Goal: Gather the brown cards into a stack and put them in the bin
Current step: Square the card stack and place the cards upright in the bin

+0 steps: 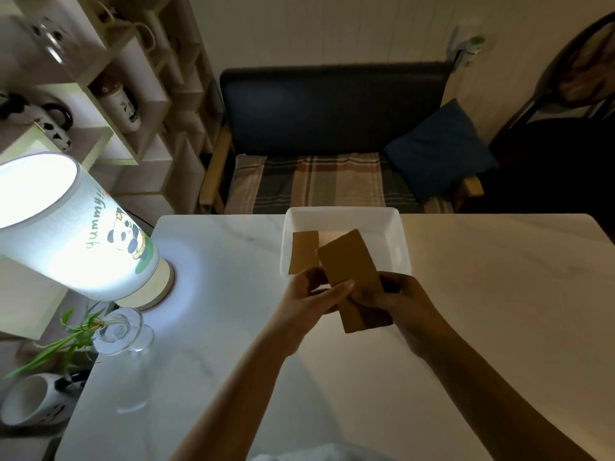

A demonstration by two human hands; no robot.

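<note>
Holding brown cards (352, 274) between left grip (312, 294), right grip (399, 301).

Head view, looking down-forward, close over table (206, 327), edges dim.

Bin (396, 237) behind held cards (352, 274); lamp (76, 227) far left.

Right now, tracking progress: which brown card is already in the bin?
The flat card on the white bin's floor, at its left. The other card is held tilted by both hands in front of the bin.
</note>
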